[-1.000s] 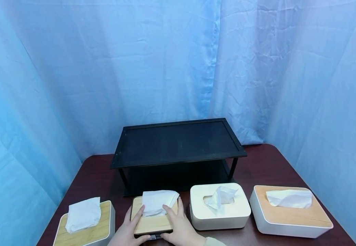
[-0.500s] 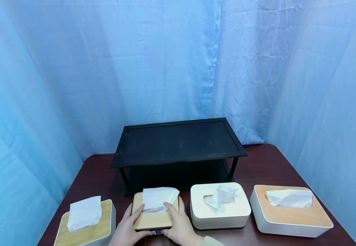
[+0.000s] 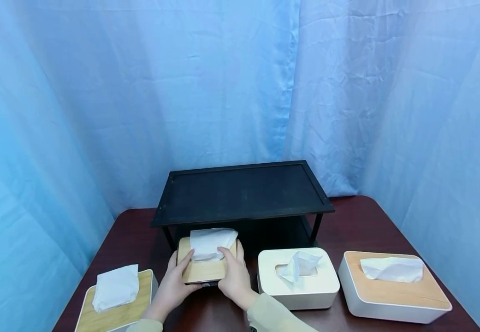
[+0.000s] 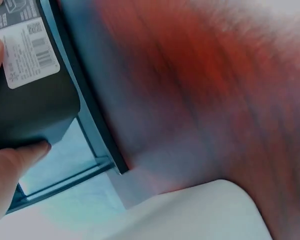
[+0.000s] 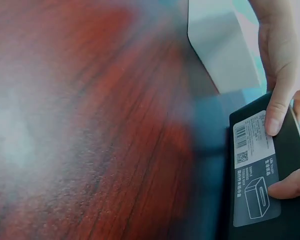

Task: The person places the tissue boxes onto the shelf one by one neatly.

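Note:
Both hands hold a tissue box [image 3: 202,273] with a light wooden top and dark sides, in the middle of the head view. My left hand [image 3: 174,282] grips its left side and my right hand [image 3: 235,277] its right side, thumbs toward the near face. A folded white tissue [image 3: 210,242] stands out of the top. The near face carries a label, seen as a white barcode sticker [image 4: 30,55] in the left wrist view and a box drawing [image 5: 257,197] in the right wrist view. Just beyond it stands a black two-tier shelf [image 3: 244,191], its lower tier partly hidden.
A white tissue box with wooden lid [image 3: 127,309] stands at the left. To the right are an all-white tissue box [image 3: 298,299] and a larger wood-topped one [image 3: 405,293]. All rest on a dark red table [image 3: 347,221], with blue curtains [image 3: 231,92] around it.
Both hands have moved forward with the dark-sided tissue box, away from the table's near side and up to the shelf's front. The other boxes stay put.

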Action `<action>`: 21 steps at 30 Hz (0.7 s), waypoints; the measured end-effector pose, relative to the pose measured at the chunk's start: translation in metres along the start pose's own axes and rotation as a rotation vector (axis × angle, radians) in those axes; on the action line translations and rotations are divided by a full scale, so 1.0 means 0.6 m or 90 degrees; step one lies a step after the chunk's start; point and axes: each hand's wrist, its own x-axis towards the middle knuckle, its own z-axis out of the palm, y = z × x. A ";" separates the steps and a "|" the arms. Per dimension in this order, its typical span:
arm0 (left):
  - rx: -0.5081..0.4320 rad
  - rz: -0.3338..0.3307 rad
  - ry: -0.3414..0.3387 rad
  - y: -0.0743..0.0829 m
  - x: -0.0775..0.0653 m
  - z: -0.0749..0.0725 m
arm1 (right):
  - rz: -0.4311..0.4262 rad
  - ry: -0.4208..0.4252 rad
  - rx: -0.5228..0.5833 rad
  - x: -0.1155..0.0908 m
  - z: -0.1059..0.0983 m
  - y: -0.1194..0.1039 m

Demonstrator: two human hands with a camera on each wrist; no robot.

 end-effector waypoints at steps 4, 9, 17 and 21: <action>-0.002 0.005 -0.011 -0.014 0.016 0.006 | 0.021 0.015 0.008 0.012 0.012 0.005; -0.005 0.008 -0.019 -0.024 0.022 0.019 | 0.015 0.031 -0.009 0.015 0.020 0.017; -0.004 0.006 -0.002 -0.025 0.019 0.026 | 0.018 0.033 -0.017 0.012 0.027 0.029; 0.003 0.004 -0.002 -0.024 0.018 0.026 | 0.011 0.030 -0.014 0.014 0.027 0.032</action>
